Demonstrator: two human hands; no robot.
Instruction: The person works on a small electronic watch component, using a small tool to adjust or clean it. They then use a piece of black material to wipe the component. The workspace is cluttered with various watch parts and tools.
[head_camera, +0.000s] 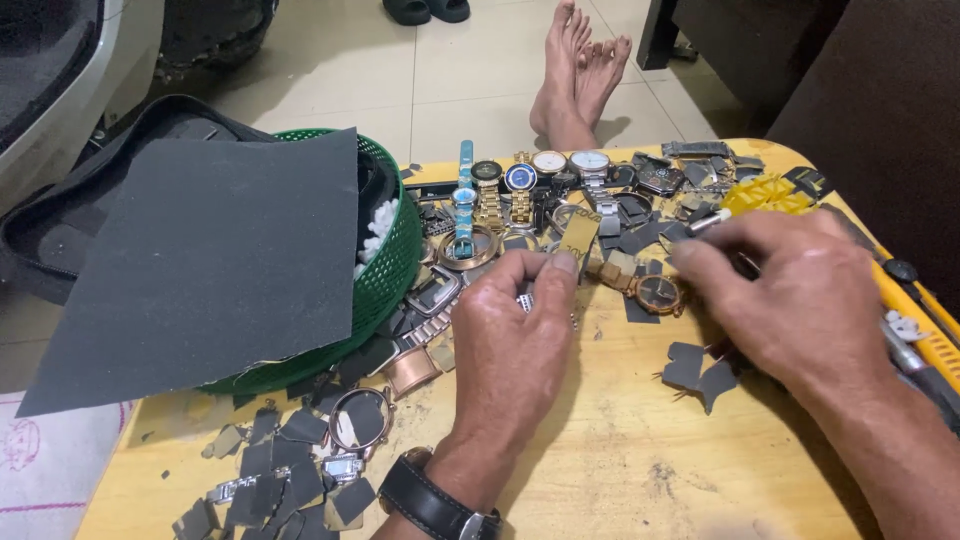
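The watch band piece (578, 237) is pinched at its bottom end by the left hand (510, 330), just beside the right hand (790, 290), which grips a thin tool (705, 222). It looks small, light, stiff; hold its edges.

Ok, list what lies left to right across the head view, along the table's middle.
Sandpaper sheet → green basket → left hand pinching a small metal piece → gold watch → right hand → yellow cutter.
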